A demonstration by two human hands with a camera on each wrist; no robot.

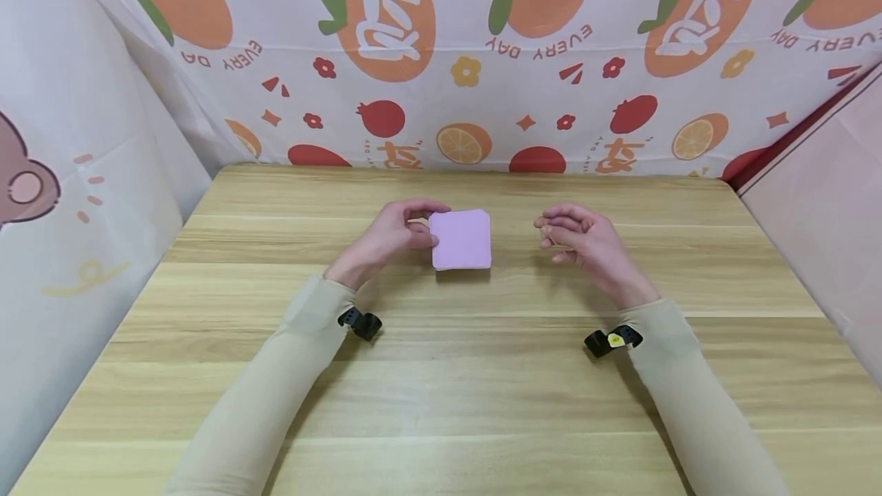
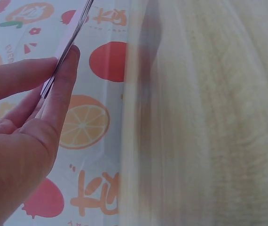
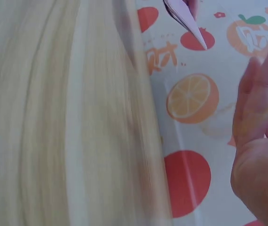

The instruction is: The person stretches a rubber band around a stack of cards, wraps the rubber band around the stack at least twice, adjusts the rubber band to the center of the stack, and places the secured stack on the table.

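Clock positions are taken from the person's own side. The left hand [image 1: 396,234] holds a light-purple square stack [image 1: 461,239] at its nine o'clock edge, the thumb on the near face and fingers behind. The grip is a narrow pinch. The stack stands tilted up, raised off the wood-grain tabletop [image 1: 427,381], toward twelve o'clock of the table's centre; its shadow falls at its six o'clock. In the left wrist view the edge shows several thin layers (I cannot make out a count).

The right hand [image 1: 586,239] is raised at the stack's three o'clock, apart from it, its fingers bent and its thumb close to the forefinger. The gap there is narrow; whether anything thin is pinched in it, I cannot tell.

Beige sleeves [image 1: 276,377] cover both forearms. A black wrist device [image 1: 368,325] sits at each cuff (the right one bears a yellow label [image 1: 615,340]). A fruit-print cloth [image 1: 517,98] hangs behind the table at twelve o'clock.
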